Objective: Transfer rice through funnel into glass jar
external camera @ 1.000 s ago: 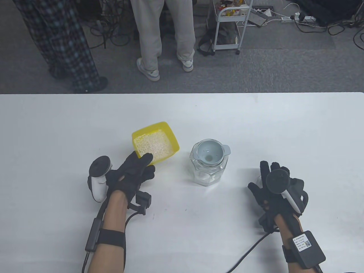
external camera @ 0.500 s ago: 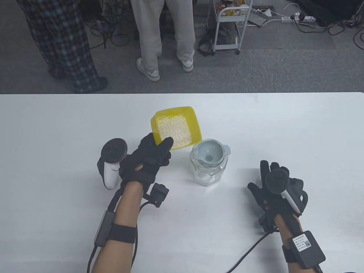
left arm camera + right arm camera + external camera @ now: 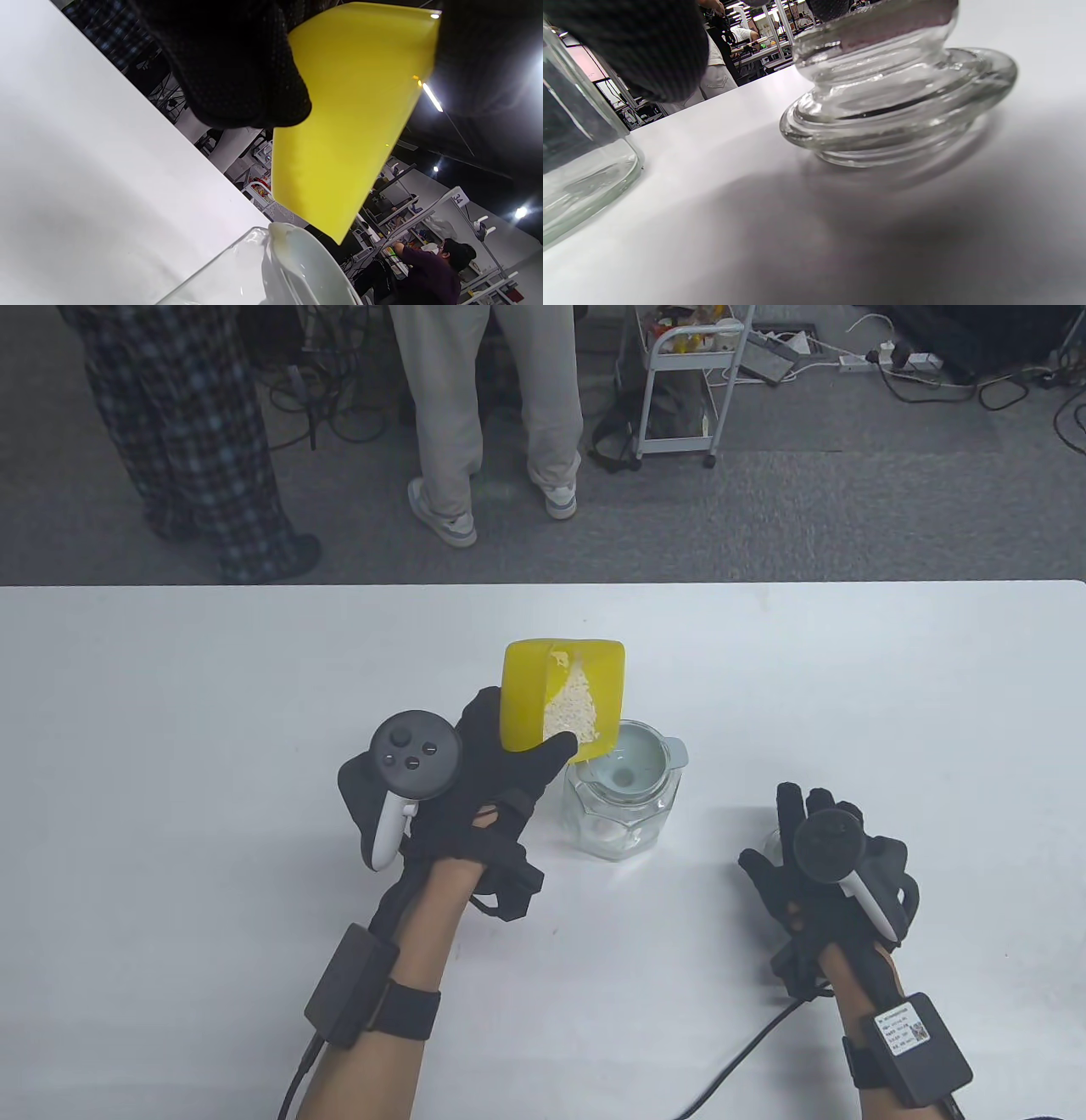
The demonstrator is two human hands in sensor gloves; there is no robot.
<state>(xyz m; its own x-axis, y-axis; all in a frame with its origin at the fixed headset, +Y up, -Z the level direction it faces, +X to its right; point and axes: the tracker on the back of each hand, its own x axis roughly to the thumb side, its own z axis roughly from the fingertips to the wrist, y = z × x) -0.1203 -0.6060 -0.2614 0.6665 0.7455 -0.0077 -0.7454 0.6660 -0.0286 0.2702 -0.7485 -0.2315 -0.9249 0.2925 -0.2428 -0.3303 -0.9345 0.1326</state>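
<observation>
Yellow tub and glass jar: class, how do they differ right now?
The yellow tub is opaque plastic; the glass jar is clear. The tub is held tilted in the air by the left hand, while the jar stands upright on the table with a funnel in its mouth. Both are open-topped containers.

A lab or research workroom. Past the plain white worktop [image 3: 170,687], grey carpet floor [image 3: 806,517] carries tangled black cables [image 3: 339,415] at 11 o'clock, a white power strip [image 3: 891,358] at 1 o'clock and a white wheeled metal cart [image 3: 679,390] at 12 o'clock. The left wrist view shows rows of benches, ceiling strip lights [image 3: 432,96] and a numbered station sign [image 3: 458,198].
</observation>
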